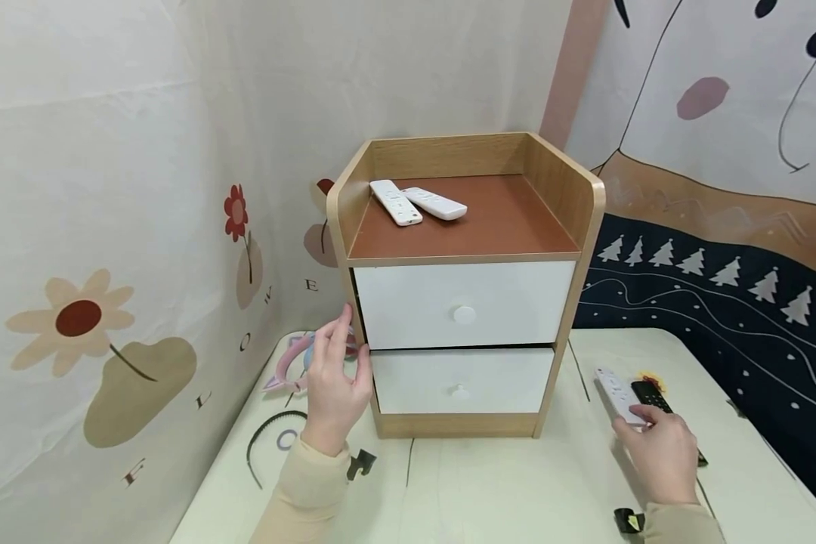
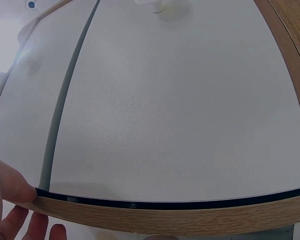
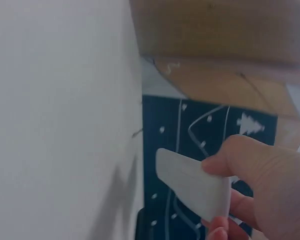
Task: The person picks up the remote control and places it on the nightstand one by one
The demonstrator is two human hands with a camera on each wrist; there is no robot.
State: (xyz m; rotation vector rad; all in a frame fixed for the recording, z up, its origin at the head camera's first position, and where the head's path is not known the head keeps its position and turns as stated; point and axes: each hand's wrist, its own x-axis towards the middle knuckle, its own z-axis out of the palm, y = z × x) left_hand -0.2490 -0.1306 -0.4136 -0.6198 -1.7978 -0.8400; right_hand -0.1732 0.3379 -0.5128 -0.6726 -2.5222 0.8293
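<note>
A small wooden cabinet [image 1: 459, 427] with two white drawer fronts stands on the table. My left hand [image 1: 336, 389] holds its left front edge; in the left wrist view the thumb lies at the front of the wooden edge [image 2: 155, 220], with fingertips on the outer side. To the right of the cabinet, my right hand [image 1: 663, 457] pinches a white remote control [image 1: 615, 393] by its near end, and the right wrist view shows it above the table. Beside it lies a black remote control [image 1: 649, 393], partly covered by the hand. Two white remotes [image 1: 396, 202] lie on the cabinet top.
Left of the cabinet are a pink headband [image 1: 289, 363], a black headband [image 1: 255, 438] and a small purple ring [image 1: 286, 440]. A yellow flower-like item [image 1: 653, 380] lies behind the black remote. Printed cloth [image 1: 449, 68] hangs behind and beside the table [image 1: 489, 483].
</note>
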